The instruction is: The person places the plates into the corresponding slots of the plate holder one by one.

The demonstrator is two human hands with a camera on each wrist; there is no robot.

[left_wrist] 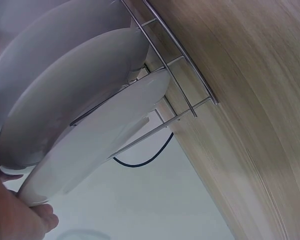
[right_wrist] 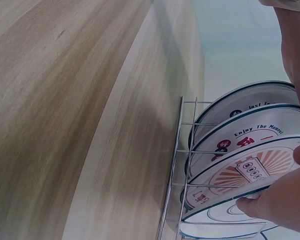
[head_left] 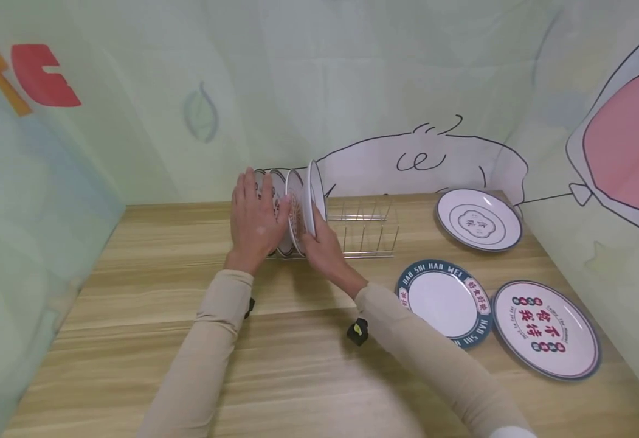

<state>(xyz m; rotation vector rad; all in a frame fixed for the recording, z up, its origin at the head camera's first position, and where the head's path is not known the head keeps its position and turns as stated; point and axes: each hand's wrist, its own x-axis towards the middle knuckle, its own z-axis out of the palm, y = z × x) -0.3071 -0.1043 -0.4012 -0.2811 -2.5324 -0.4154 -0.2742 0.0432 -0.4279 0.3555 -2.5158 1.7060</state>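
At the back of the table, several white plates stand upright in a wire dish rack (head_left: 371, 255). My right hand (head_left: 326, 248) pinches the rightmost plate (head_left: 318, 185) by its near edge, thumb on its face in the right wrist view. That plate leans a little and rises above the others. Beside it stands a plate with an orange sunburst print (right_wrist: 225, 175). My left hand (head_left: 256, 222) rests over the plates on the left, fingers extended and thumb toward the sunburst plate. The left wrist view shows the plain white undersides of the plates (left_wrist: 105, 130).
Right of the rack, a white plate with a thin dark rim (head_left: 500, 237) lies near the wall. Nearer are a blue-rimmed plate (head_left: 442, 304), partly behind my right sleeve, and a plate with red characters (head_left: 576, 328). A printed cloth (head_left: 275, 79) hangs behind the table.
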